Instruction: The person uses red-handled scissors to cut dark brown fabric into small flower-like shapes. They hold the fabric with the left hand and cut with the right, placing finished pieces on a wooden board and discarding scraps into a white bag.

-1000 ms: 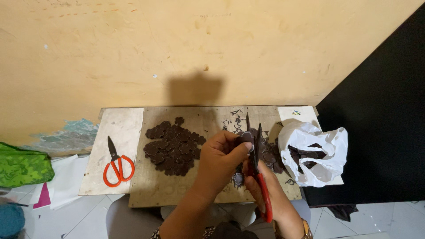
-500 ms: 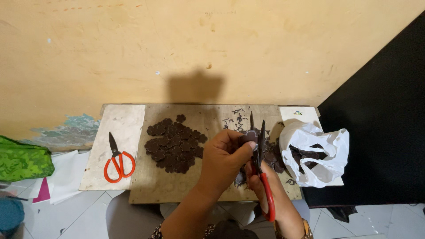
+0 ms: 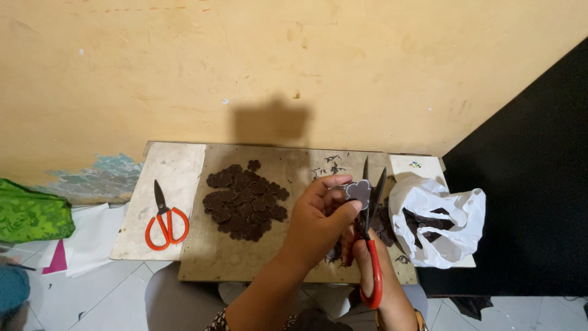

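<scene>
My left hand [image 3: 318, 219] pinches a small dark flower-shaped cutout [image 3: 358, 190] between thumb and fingers, above the board [image 3: 245, 260]. My right hand [image 3: 373, 270], mostly hidden behind the left, grips red-handled scissors [image 3: 369, 239] whose blades are open around the cutout's right edge. A pile of several finished dark flower-shaped pieces [image 3: 245, 201] lies on the board to the left of my hands. Dark scraps [image 3: 384, 224] lie under and right of the scissors.
A second pair of red-handled scissors [image 3: 163, 216] lies on the pale slab [image 3: 171, 171] at the left. A white plastic bag [image 3: 432, 224] holding dark material sits at the board's right end. Green cloth [image 3: 30, 214] and papers [image 3: 92, 236] lie on the tiled floor at left.
My hands have lifted slightly, and the cutout now shows its flower outline clearly between the open scissor blades. The piles and the spare scissors have not moved.
</scene>
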A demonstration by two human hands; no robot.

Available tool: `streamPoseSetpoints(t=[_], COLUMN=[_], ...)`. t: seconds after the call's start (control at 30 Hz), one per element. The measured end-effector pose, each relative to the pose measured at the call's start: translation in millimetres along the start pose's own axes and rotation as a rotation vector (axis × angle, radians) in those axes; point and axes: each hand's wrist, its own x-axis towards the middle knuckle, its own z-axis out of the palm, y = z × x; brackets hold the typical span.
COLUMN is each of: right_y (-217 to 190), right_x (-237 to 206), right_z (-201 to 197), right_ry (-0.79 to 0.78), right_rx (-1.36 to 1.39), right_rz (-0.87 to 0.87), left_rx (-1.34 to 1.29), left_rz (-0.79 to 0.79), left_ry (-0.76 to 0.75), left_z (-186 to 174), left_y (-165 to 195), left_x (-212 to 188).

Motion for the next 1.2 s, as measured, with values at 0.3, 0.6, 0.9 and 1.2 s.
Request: streamPoseSetpoints(t=[0.3,0.6,0.9,1.2], right_y=[4.6,1.0,-21.9,-34.5], right_x=[-1.0,4.7,2.7,5.5], right_z=[0.1,9.3,3.9,4.5], right_ry=[-0.030,0.212,0.398,0.590], right_rx=[0.034,0.038,0.592,0.348], right_rz=[-0.019,-0.006,-0.073,-0.107], left_rx=[-0.054,-0.079,0.538,0.111], left_rz=[0.065,0.123,0.494,0.052], left_ry=[0.090,0.069,-0.318,-0.270], left_z=[-1.7,-7.8,-12.6,-11.3], left_y=[-7.0,-10.8,16.6,10.3], left_x=[4.7,9.8,-6.5,-5.3])
